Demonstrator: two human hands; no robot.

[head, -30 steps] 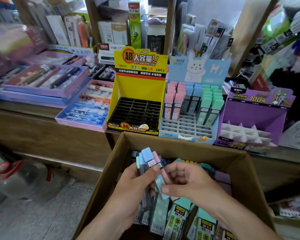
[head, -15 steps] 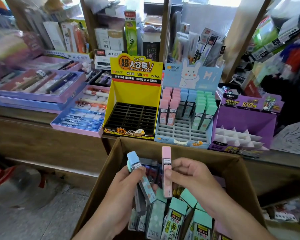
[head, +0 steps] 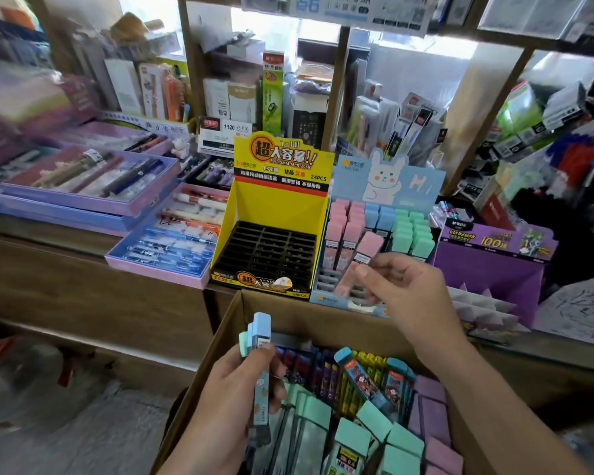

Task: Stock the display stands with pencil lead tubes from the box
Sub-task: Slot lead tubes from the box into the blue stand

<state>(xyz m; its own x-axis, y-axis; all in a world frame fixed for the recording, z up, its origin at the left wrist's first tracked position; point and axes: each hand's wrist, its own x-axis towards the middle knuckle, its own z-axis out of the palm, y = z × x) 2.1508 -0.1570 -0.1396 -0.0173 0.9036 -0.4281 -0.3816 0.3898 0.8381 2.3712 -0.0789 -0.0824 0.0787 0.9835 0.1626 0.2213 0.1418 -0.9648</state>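
Pinching a pink lead tube [head: 359, 265], my right hand [head: 402, 296] holds it tilted just over the free front slots of the bunny stand [head: 326, 298], so I judge placing is in hand and next I must square it to a slot, while my left hand [head: 240, 389] grips spare tubes [head: 260, 351] above the box [head: 288, 317].

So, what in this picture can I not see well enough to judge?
Head view only:
1. The slot meant for the pink tube: the right hand covers the front rows of the blue stand; the tube is blurred.
2. The count in the bundle of tubes: they overlap, and the left hand covers them.
3. The near part of the box: cut off by the bottom edge.
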